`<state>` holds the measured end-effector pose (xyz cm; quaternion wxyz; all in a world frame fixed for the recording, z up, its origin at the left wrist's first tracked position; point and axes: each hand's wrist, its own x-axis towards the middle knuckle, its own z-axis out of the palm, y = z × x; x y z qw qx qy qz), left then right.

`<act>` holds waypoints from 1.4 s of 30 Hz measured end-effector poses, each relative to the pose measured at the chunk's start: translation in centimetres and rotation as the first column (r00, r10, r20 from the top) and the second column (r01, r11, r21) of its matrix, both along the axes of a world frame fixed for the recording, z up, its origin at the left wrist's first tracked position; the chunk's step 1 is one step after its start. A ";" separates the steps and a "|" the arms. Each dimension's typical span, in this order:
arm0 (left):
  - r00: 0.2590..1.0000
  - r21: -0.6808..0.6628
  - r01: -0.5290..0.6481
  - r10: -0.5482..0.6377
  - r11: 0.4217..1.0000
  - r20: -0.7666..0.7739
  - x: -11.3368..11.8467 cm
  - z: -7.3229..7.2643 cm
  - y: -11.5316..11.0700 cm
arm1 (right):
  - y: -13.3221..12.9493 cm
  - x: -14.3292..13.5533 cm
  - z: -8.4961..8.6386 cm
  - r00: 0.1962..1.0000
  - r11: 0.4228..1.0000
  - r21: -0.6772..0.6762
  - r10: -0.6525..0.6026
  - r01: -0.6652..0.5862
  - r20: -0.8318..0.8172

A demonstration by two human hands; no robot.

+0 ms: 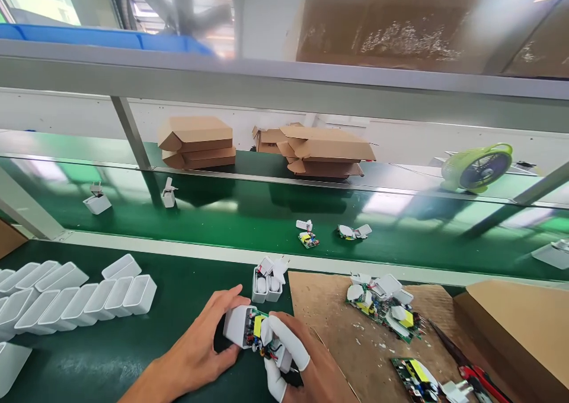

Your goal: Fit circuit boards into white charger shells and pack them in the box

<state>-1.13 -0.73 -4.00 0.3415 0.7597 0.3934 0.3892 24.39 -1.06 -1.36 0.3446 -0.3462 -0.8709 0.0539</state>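
Note:
My left hand (189, 344) is closed around a white plastic casing (235, 325), its thumb below and fingers above. My right hand (313, 355), with white covers on its thumb and a finger, grips a circuit board (260, 329) with a yellow-wrapped part and white pieces attached. The board meets the open end of the casing; how far inside it sits, I cannot tell. Just beyond my hands stand two white casings (267, 287) with parts in them. To the left, rows of open white casings (104, 296) rest on the dark green tabletop (102, 361).
On a cardboard sheet (324, 296) to the right lie a pile of circuit boards (384, 302), another board (415, 379) and red-handled pliers (478, 376), beside a cardboard box (515, 332). A green conveyor belt (235, 213) carries scattered units behind a pale rail. A metal shelf beam (284, 89) crosses above.

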 end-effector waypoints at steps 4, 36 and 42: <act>1.000 -0.002 0.010 -0.010 1.000 0.007 0.1 -0.2 0.0 | -0.1 -0.3 0.5 1.000 1.000 -0.023 0.004 -0.004 0.020; 0.999 -0.040 -0.009 0.008 0.999 -0.031 0.0 0.1 -0.1 | -0.3 -0.8 1.4 0.997 0.994 -0.102 -0.034 0.041 0.067; 0.999 -0.060 0.007 -0.009 0.998 -0.033 0.4 -0.4 -0.5 | -0.3 -1.0 1.2 0.998 0.984 -0.176 0.037 -0.026 0.056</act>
